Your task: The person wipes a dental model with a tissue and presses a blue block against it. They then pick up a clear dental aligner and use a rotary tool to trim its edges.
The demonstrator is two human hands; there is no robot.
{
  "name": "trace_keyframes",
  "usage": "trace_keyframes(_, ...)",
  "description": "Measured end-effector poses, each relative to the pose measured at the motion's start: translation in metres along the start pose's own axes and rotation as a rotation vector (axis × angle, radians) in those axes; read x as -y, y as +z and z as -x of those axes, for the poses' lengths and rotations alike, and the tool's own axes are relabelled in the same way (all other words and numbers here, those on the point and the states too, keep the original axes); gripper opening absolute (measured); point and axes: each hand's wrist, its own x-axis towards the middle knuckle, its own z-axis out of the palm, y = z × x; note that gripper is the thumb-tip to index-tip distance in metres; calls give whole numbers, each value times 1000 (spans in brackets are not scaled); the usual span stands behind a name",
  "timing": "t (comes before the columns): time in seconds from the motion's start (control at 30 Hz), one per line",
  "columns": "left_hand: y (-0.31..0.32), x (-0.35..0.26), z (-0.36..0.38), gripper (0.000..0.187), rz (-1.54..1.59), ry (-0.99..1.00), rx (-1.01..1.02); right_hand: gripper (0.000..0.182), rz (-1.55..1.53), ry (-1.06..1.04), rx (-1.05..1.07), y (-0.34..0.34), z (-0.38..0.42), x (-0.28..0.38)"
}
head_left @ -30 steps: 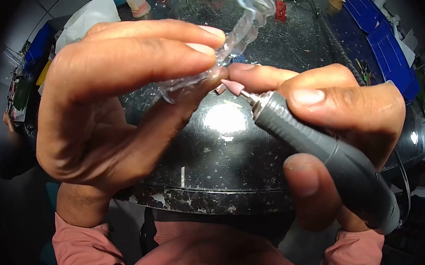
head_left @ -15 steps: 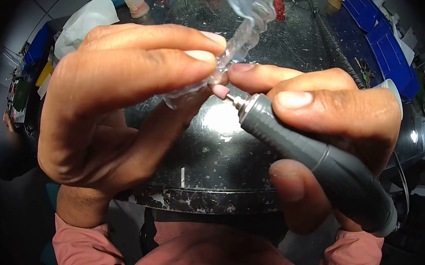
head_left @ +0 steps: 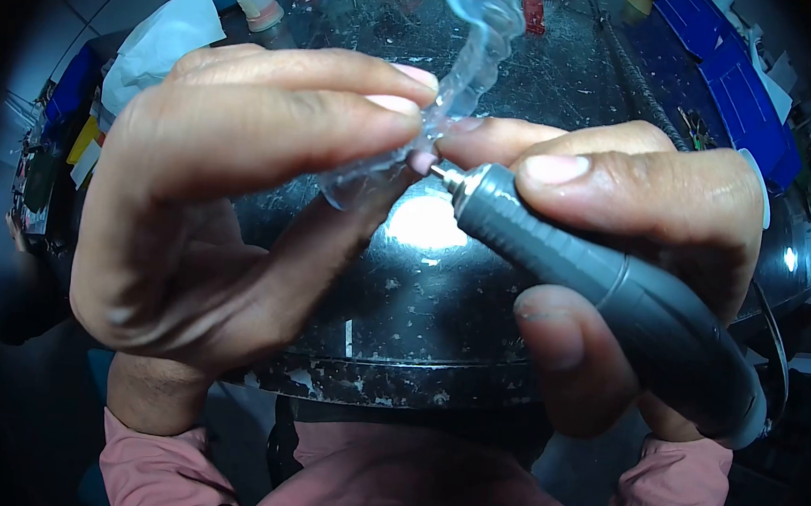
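Observation:
My left hand (head_left: pixel 214 164) pinches a clear plastic dental tray (head_left: pixel 483 56) between its fingertips and thumb. The tray has a scalloped, tooth-shaped wall and rises past the fingers toward the far side. Wrapped round a dark grey rotary handpiece (head_left: pixel 601 276) is my right hand (head_left: pixel 682 192), its thumb underneath. A small pink grinding tip (head_left: pixel 421 162) on the handpiece's metal shank meets the tray's near part, just below the left fingertips. One right fingertip lies close to the tray there; whether it touches is hard to see.
Beneath the hands is a black, paint-chipped table (head_left: pixel 419 324). At the back left stand a small bottle (head_left: pixel 257 0) and white paper (head_left: pixel 161 43). Blue bins (head_left: pixel 740 102) line the right side, and a cable (head_left: pixel 776 340) trails from the handpiece.
The handpiece and right hand have shifted very slightly, with the tip still at the tray. My left hand has barely moved. The light looks bluer.

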Motion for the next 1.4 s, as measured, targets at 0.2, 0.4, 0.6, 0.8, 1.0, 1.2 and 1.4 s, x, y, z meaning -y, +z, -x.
trace_keyframes(0.2,9,-3,8,27,270,-270,-117,41,-35,-146,91,-11,-9,-19)
trace_keyframes(0.4,20,-7,18,27,643,-665,-356,41,-14,-251,224,-24,-16,-28)
trace_keyframes(0.6,11,-16,2,25,755,-679,-266,44,19,-353,330,-33,-22,-35)
trace_keyframes(0.8,19,-30,-15,24,631,-701,-290,54,193,-266,286,-43,-24,-15)
trace_keyframes(1.0,12,-15,-2,27,707,-712,-165,41,476,-607,417,-49,-44,-24)
trace_keyframes(1.2,16,-8,7,47,818,-443,-91,36,383,-636,522,-49,-48,-26)
trace_keyframes(1.4,9,-12,8,50,858,-635,-139,40,364,-684,349,-57,-37,-20)
